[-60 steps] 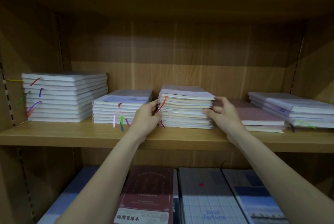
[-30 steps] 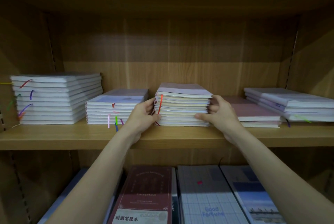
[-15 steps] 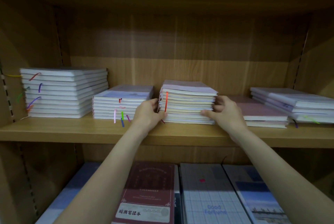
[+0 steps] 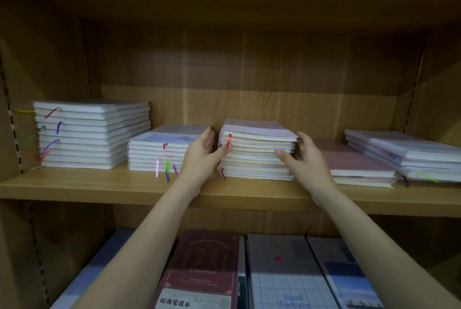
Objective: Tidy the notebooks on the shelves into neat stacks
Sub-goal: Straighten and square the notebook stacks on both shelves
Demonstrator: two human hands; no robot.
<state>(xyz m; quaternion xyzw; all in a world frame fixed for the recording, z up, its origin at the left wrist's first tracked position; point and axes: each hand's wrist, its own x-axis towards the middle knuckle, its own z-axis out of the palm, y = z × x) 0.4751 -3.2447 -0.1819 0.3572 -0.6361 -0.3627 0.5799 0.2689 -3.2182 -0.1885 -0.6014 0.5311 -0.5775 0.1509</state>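
The middle stack of notebooks, with a lilac cover on top and a red ribbon at its left front corner, stands on the wooden shelf. My left hand is at the stack's left side, fingers straight, thumb touching the front corner. On the other side my right hand has its thumb lying across the front edge and its fingers by the side, slightly blurred. The stack's edges look roughly even.
Left of my hands are a tall white stack and a lower white stack with coloured ribbons. To the right lie a low pink stack and a slanted pale stack. A maroon notebook and a grid notebook lie below.
Both hands have loosened from gripping the middle stack's sides: the left fingers have straightened and the right hand has drawn slightly off. The stack has stayed in place.
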